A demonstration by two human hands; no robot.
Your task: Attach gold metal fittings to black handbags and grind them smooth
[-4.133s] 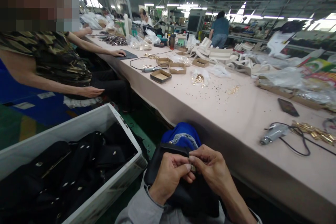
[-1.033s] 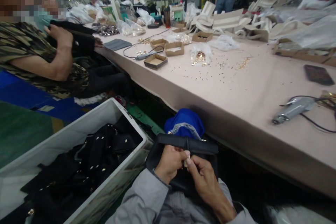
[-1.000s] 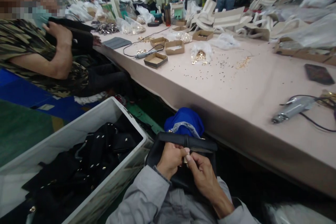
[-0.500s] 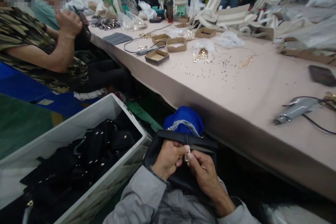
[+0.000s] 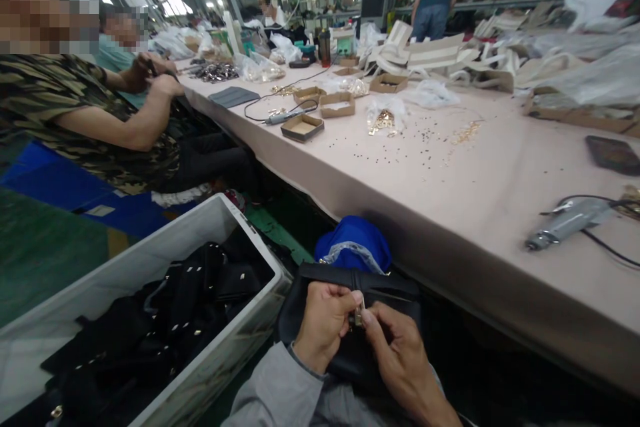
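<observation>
A black bag (image 5: 345,353) rests on my lap, its top edge turned toward the table and a blue cloth (image 5: 353,240) bulging beyond it. My left hand (image 5: 325,320) is closed at the bag's front, thumb and fingers pinching the strap or flap by a small gold metal clasp (image 5: 359,312). From the other side, my right hand (image 5: 397,347) holds the same clasp between thumb and forefinger. The fingertips hide part of the clasp, and how it joins the bag cannot be made out.
At my left stands a grey-white bin (image 5: 270,273) full of black bags (image 5: 185,307). A grey electric screwdriver (image 5: 567,223) lies on the table (image 5: 450,207), with small cardboard boxes (image 5: 303,127), a bag of gold fittings (image 5: 385,120) and a phone (image 5: 613,153). A co-worker (image 5: 115,117) sits at left.
My view has tilted up a little, so everything sits lower. Both hands stay at the clasp, which appears turned slightly. The co-worker at left has lowered their hands.
</observation>
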